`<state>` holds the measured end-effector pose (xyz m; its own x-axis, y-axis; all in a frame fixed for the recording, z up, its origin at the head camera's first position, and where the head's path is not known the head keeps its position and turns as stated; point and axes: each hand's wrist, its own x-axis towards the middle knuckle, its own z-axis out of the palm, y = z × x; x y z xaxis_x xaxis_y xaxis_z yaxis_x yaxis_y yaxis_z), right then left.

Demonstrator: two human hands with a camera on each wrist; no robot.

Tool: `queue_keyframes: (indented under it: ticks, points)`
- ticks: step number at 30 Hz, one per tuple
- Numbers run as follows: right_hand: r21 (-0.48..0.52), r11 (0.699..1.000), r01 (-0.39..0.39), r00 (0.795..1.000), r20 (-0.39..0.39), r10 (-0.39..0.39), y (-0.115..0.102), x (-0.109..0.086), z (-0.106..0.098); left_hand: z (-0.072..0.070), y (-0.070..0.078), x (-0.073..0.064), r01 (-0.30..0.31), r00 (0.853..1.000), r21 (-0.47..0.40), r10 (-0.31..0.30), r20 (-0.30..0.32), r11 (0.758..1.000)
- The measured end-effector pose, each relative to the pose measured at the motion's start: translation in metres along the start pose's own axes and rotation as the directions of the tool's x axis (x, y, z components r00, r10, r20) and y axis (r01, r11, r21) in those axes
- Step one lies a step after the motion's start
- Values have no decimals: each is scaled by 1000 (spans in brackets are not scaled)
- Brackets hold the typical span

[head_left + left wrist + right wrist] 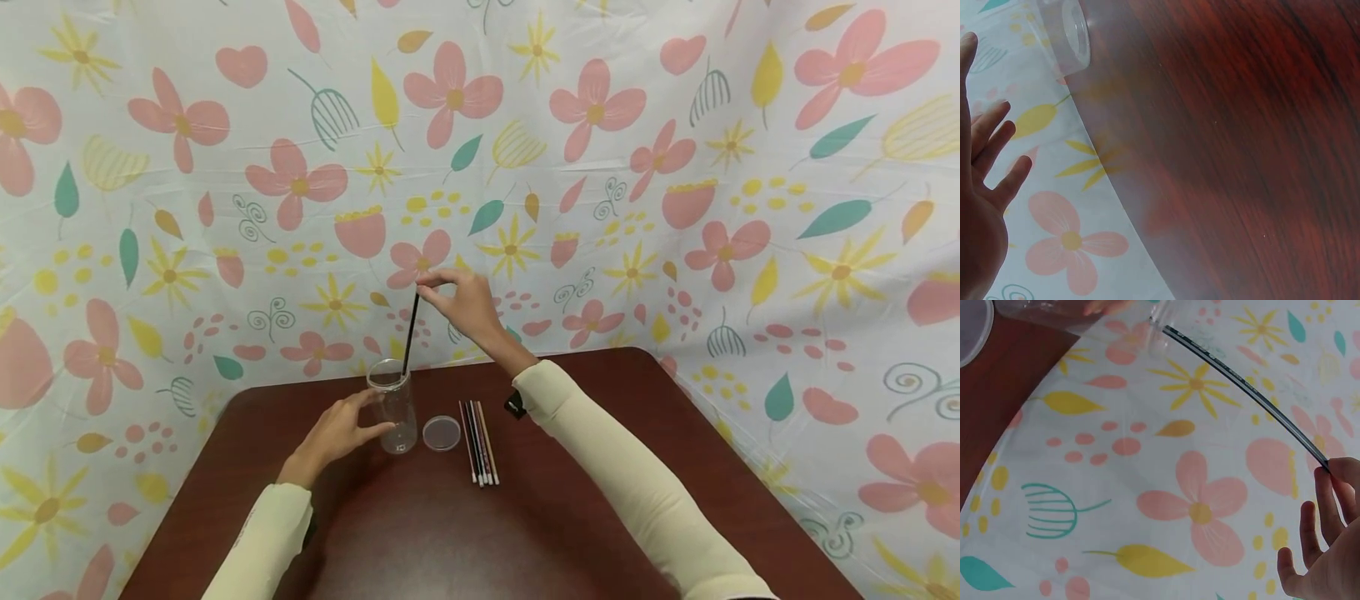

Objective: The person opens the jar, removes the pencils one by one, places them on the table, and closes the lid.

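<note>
My right hand point(467, 307) is raised above the table and pinches a black pencil point(410, 333) by its upper end between thumb and fingertips. The pencil slants down, its lower end at the mouth of a clear plastic jar point(399, 408). In the right wrist view, pale lettering runs along the pencil point(1241, 387), and the other fingers are spread. The jar stands upright on the table. Beside it is my left hand point(333, 433), the thumb overlapping the jar's side. The left wrist view shows this hand's fingers point(991, 137) extended and spread below the jar point(1072, 37).
A round clear lid point(441, 433) lies just right of the jar. Farther right, several pencils point(480, 442) with white ends lie side by side. The dark wooden table point(420, 533) meets a flower-patterned cloth point(525, 167) hanging behind it.
</note>
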<state>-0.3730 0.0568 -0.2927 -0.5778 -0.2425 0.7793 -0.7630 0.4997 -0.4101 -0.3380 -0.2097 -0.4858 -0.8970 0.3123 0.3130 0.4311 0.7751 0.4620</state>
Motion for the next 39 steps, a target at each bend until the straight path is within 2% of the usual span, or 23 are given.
queue_keyframes:
  ticks: [11,17,23,31,34,39]
  points:
    - [-2,1000,-11,998,-57,11,-1,6,-15,-1,1,-4,14,1000,-18,-14,2,1000]
    - [-1,1000,-17,999,-47,17,5,2,-26,0,-1,-4,19,1000,-17,-19,5,1000]
    - [-52,996,-76,997,-4,75,29,-12,-33,0,-3,-3,10,1000,-15,-10,2,1000]
    - [-76,986,-150,986,62,155,70,-44,-44,-1,-1,-3,10,1000,-18,-10,1,1000]
    - [-103,975,-196,974,98,206,85,-56,-47,-1,0,-3,8,1000,-23,-8,5,1000]
    - [-122,953,-279,939,175,297,107,-77,-50,-1,1,-2,2,1000,-22,-1,3,1000]
